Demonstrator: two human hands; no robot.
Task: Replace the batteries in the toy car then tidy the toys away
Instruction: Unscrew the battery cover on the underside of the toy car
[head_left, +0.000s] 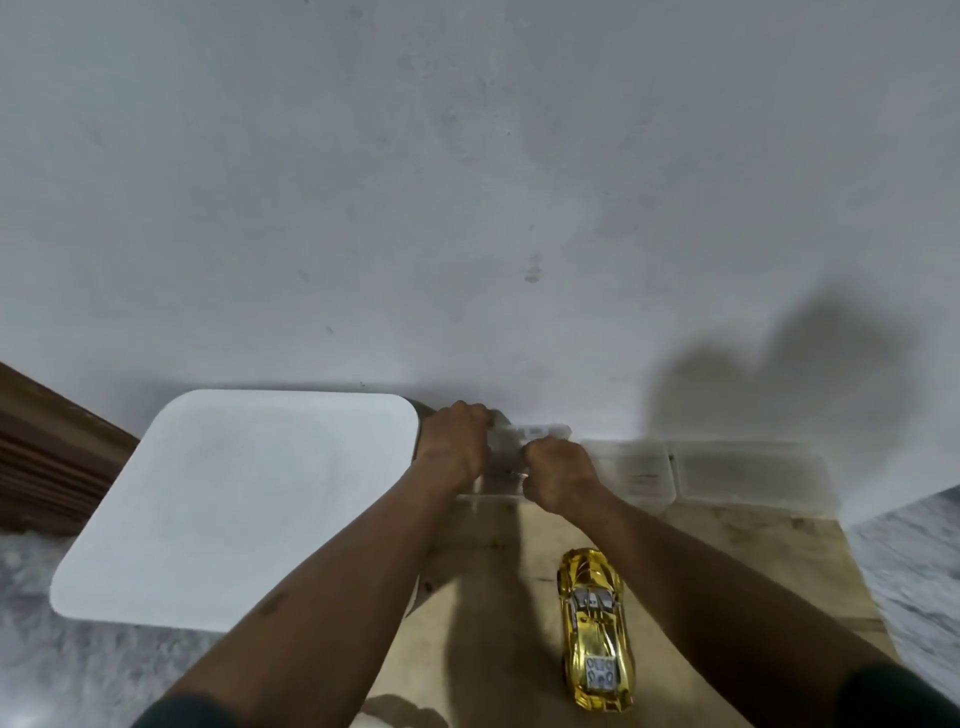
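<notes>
As I read this view from afar, the items run from largest to smallest.

Wall (467, 182): pale, plain, filling the upper field; a shadow falls at its right.

White lid (234, 509): large, rounded corners, lying flat at my left, near the left forearm.

Wooden surface (727, 561): bare board bearing the car, with clear containers at its far edge.

Clear containers (748, 473): a row against the wall; contents too blurred for me to tell.

Toy car (595, 629): gold, upright on its wheels, on the board beside my right forearm, well apart from both hands.

Left hand (457, 441): fingers curled onto a small clear container (506, 467) by the wall; I judge it a clenched grasp on that box's left side.

Right hand (558, 473): closed into a fist at the same box's right side, seemingly pinching its edge or lid; what else it holds, I cannot tell.

Risk: if the lid pops suddenly, small contents may scatter; a withdrawing right forearm could knock the car off the board.

Stage: I judge the car's batteries not yet reached.
</notes>
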